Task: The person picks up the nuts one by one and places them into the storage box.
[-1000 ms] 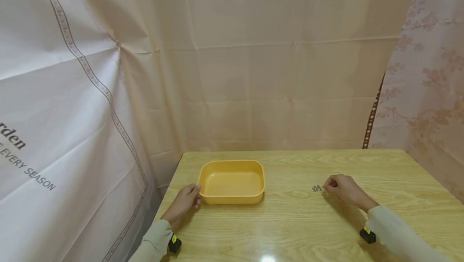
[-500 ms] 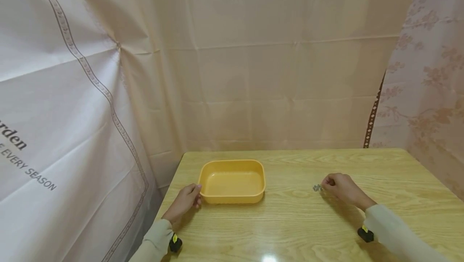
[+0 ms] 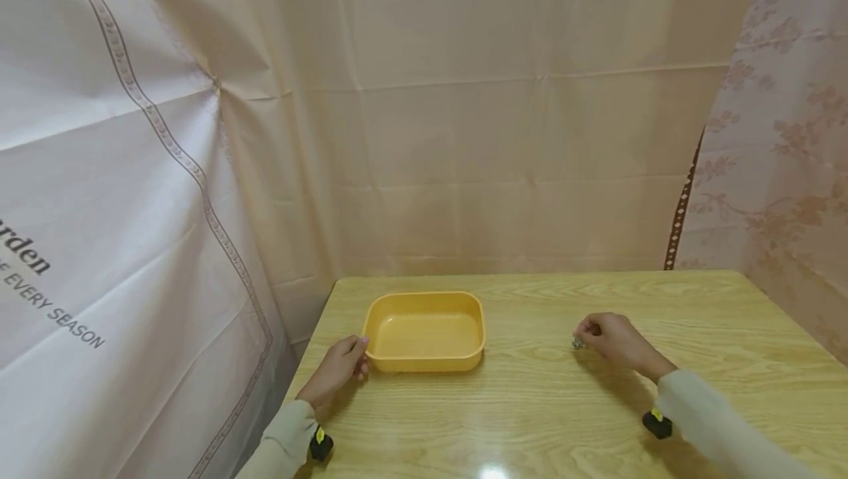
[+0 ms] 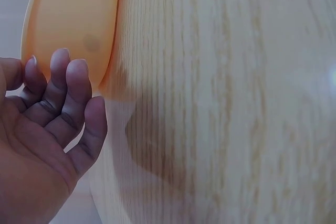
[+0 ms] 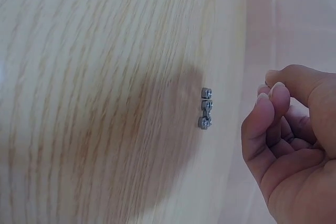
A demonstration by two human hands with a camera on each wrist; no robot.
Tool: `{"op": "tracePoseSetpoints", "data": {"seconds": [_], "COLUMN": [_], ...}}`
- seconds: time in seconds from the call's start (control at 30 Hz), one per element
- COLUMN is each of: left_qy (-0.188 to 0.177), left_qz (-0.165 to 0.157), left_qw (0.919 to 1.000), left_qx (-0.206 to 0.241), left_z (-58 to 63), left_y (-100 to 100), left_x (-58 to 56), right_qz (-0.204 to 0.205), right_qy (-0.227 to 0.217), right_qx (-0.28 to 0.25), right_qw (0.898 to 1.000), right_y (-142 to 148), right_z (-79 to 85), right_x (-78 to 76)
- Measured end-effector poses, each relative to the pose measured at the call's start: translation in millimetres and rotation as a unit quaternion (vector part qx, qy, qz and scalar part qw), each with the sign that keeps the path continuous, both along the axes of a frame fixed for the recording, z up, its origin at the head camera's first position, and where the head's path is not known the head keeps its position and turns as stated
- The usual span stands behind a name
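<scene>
In the head view an orange-yellow plastic tub (image 3: 424,365) stands left of centre on the wooden table. My left hand (image 3: 338,368) holds its front left corner, thumb at the rim. The left wrist view shows that hand (image 4: 58,124) at the end of the tub (image 4: 79,14), several other fingers loosely bent. A small cluster of grey metal pieces (image 5: 206,107), seemingly screws, lies on the right half of the table. Just above it hovers my right hand (image 3: 616,339), thumb and fingertips drawn together. Whether the right hand's fingertips (image 5: 278,92) have a tiny piece between them is hidden.
The wood-grain table (image 3: 530,420) stretches between the tub and the metal pieces. Beige cloth (image 3: 503,133) hangs behind it, with printed cloth at the left and right. A black device (image 3: 657,424) is strapped to each wrist.
My right hand has moved slightly left and up, from beside the metal pieces to over them, and now partly covers them. The left hand and the tub have stayed in place.
</scene>
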State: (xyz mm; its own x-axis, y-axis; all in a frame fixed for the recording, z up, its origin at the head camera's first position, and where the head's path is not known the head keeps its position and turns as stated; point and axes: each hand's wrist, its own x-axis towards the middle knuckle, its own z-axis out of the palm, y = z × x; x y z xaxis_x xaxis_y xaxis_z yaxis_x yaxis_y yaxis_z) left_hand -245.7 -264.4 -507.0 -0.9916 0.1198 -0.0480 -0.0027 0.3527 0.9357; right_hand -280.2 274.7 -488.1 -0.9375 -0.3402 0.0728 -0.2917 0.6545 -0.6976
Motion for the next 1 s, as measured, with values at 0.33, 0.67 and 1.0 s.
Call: {"op": "tracePoseSetpoints", "data": {"seconds": [0.33, 0.67, 1.0], "left_qy": [0.005, 0.01, 0.002], "left_qz": [0.001, 0.008, 0.003], "left_qw": [1.0, 0.9999, 1.0], "left_qx": [-0.004, -0.002, -0.002], "left_z": [0.3, 1.4, -1.0], "left_y": [0.1, 2.5, -0.4], "left_x": [2.7, 3.4, 0.6], "right_qz": [0.004, 0.006, 0.021], "right_qy": [0.003, 0.004, 0.001], "right_qx": [-0.009, -0.011, -0.022], "right_qw": [1.0, 1.0, 1.0], "right_y": [-9.2, -16.8, -25.1], "right_z": [3.8, 5.0, 9.2], "right_x": [1.9, -0.3, -1.9]}}
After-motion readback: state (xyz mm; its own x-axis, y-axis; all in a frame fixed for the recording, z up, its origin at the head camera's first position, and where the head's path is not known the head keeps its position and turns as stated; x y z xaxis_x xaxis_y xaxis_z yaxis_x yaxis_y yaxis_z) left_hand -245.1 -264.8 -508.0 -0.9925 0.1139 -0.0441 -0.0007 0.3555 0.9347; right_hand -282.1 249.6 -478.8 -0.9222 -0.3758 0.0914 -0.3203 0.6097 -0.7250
